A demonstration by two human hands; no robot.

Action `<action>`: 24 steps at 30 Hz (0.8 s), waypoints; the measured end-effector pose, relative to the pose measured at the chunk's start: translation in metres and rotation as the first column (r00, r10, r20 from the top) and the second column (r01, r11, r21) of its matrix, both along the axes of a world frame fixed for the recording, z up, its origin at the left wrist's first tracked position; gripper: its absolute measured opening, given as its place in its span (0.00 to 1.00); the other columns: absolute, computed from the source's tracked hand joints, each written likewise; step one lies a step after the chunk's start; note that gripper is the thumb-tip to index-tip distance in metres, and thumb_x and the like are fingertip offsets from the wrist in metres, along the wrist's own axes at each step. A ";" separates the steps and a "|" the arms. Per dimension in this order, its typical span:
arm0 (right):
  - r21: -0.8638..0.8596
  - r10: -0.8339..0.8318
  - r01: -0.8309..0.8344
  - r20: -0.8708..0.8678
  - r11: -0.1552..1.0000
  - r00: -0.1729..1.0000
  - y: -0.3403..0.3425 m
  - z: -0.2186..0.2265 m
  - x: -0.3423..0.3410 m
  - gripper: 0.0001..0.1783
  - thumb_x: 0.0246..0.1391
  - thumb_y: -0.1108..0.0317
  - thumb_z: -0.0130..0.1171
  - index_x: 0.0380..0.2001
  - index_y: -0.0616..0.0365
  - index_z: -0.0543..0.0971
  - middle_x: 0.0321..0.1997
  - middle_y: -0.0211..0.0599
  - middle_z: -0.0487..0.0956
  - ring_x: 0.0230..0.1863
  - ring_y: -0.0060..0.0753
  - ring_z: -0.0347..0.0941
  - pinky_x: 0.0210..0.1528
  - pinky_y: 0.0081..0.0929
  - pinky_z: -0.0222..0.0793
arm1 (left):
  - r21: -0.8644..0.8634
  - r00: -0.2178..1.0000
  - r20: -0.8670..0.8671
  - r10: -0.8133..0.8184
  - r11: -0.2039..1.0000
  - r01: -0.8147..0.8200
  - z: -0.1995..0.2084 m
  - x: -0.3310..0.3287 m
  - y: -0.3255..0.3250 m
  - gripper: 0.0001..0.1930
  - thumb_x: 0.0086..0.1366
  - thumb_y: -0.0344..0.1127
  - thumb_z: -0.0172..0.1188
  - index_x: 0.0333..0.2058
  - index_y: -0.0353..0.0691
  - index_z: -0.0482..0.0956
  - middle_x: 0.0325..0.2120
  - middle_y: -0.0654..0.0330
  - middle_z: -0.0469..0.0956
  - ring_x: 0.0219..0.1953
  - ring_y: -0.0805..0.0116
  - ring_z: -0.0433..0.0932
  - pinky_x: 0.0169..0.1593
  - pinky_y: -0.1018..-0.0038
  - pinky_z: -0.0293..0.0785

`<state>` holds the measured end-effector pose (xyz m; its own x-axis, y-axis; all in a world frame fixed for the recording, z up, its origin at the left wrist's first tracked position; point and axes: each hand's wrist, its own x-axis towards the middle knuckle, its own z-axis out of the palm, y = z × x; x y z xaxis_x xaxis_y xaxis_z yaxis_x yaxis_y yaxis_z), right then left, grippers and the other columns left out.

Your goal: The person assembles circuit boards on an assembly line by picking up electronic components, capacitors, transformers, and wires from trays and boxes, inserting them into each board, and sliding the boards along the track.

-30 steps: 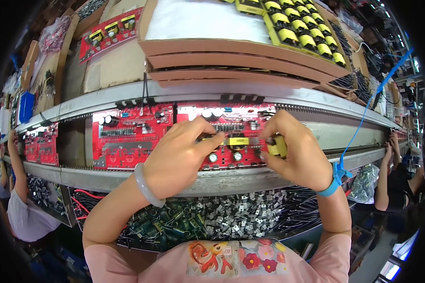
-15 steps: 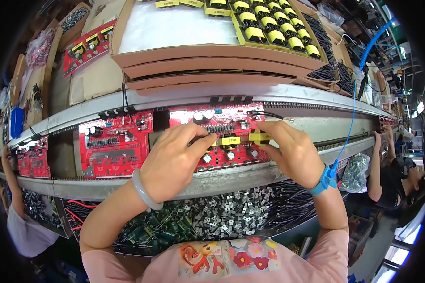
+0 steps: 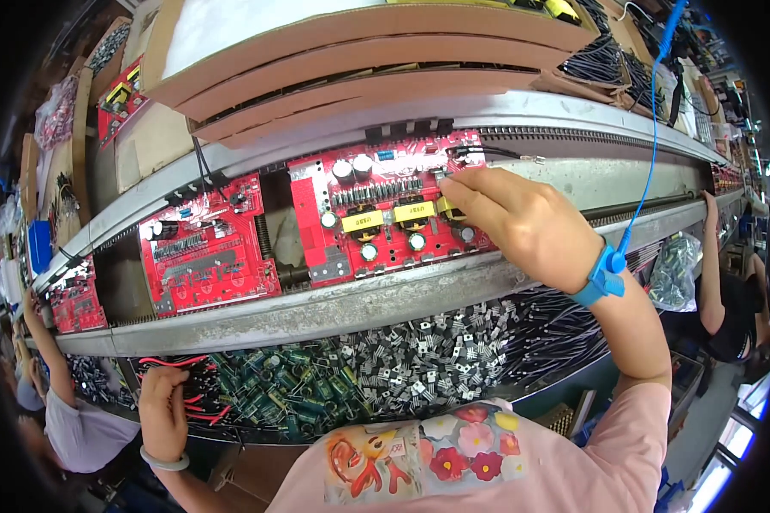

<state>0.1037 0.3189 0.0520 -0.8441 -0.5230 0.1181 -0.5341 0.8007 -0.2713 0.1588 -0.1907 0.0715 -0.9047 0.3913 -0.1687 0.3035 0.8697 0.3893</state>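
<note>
A red circuit board (image 3: 316,244) lies on the rail line in front of me, with silver-topped capacitors and a row of small upright parts. Along its near half stand yellow-wrapped transformers (image 3: 415,213). My right hand (image 3: 530,227), with a blue strap at its wrist, has its fingers closed on the rightmost transformer (image 3: 447,208) and covers part of it. At the lower left, my left hand (image 3: 162,410) is over a bin of red and black wires (image 3: 201,385). Its fingers are bent, with thumb and fingers apart, and nothing shows between them.
Another red board (image 3: 205,256) sits left on the rails. Near bins hold green capacitors (image 3: 287,389), three-legged metal-tabbed parts (image 3: 436,355) and black wires (image 3: 565,329). Stacked cardboard trays (image 3: 359,64) stand beyond the rails. A blue cord (image 3: 642,188) runs from my right wrist. Other people work at both sides.
My left hand has left the board and moved down left to the wire bin. My right hand stays at the rightmost transformer. The view has shifted, so the trays appear higher.
</note>
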 end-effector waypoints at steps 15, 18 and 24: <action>0.075 0.089 -0.092 0.047 0.993 0.995 0.003 0.003 -0.008 0.23 0.51 0.77 0.61 0.53 0.66 0.81 0.51 0.49 0.82 0.49 0.52 0.82 0.48 0.39 0.83 | 0.037 0.995 0.008 0.098 0.995 -0.098 -0.020 -0.003 -0.026 0.06 0.66 0.19 0.55 0.41 0.30 0.76 0.36 0.49 0.74 0.39 0.53 0.74 0.49 0.66 0.71; 0.023 0.055 -0.056 0.016 0.998 0.998 0.004 -0.004 -0.002 0.23 0.50 0.79 0.62 0.53 0.66 0.81 0.50 0.50 0.83 0.48 0.52 0.83 0.47 0.39 0.83 | 0.189 0.965 0.002 0.263 0.948 -0.258 -0.033 0.010 -0.046 0.06 0.73 0.22 0.50 0.44 0.31 0.75 0.36 0.54 0.73 0.39 0.62 0.73 0.48 0.71 0.70; -0.085 0.068 -0.071 -0.045 0.994 0.997 0.008 -0.016 -0.006 0.22 0.51 0.81 0.62 0.52 0.66 0.81 0.49 0.52 0.83 0.47 0.53 0.83 0.48 0.39 0.83 | 0.484 0.881 -0.301 0.365 0.854 -0.189 -0.048 0.019 -0.077 0.08 0.80 0.28 0.45 0.50 0.35 0.73 0.39 0.61 0.69 0.36 0.75 0.64 0.42 0.77 0.63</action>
